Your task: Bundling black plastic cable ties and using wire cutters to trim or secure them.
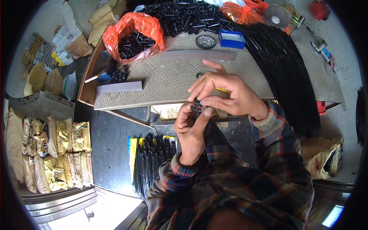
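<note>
Plaid sleeves (274,128) nearest. Left hand (191,138) and right hand (232,92) both pinch a small black piece (197,102) by the near edge of the desk (161,80); can't tell if one part or two. Probably a hand-fitting step; next move calls for steady alignment.

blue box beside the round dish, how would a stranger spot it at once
Find the patterned grey table. Along its far side, the blue box sits between a dark round dish and long black strips. Its bright blue wall and pale inside set it apart from those dark neighbours.
</note>
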{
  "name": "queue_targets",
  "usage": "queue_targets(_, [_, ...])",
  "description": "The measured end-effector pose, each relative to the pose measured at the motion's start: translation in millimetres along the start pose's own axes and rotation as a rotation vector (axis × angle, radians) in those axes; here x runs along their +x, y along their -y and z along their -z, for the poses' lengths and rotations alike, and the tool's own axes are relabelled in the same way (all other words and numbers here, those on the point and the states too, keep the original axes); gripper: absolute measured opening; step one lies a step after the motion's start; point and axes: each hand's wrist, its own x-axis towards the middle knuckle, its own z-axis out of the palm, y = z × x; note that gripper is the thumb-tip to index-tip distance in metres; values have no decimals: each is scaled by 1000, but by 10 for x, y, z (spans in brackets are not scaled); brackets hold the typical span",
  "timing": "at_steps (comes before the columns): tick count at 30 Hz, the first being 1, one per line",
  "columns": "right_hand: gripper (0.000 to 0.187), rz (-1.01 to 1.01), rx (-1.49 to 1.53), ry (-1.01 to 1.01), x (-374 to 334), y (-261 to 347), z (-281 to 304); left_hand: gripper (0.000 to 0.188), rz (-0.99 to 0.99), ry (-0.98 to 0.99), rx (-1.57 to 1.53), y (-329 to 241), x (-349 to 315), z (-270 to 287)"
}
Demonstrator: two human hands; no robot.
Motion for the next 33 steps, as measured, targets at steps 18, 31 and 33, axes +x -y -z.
queue_targets(18, [21, 172, -399, -140, -28, 58, -194, 25, 15, 100, -28, -52, 57, 387])
queue_targets(31, [29, 145, -237, -333, -151, -13, -314, 27, -117, 67, 83, -103, 43, 257])
queue_targets(33, [32, 21, -69, -433, -260, -122, -448, 25, -109, 39, 111, -70, 23, 285])
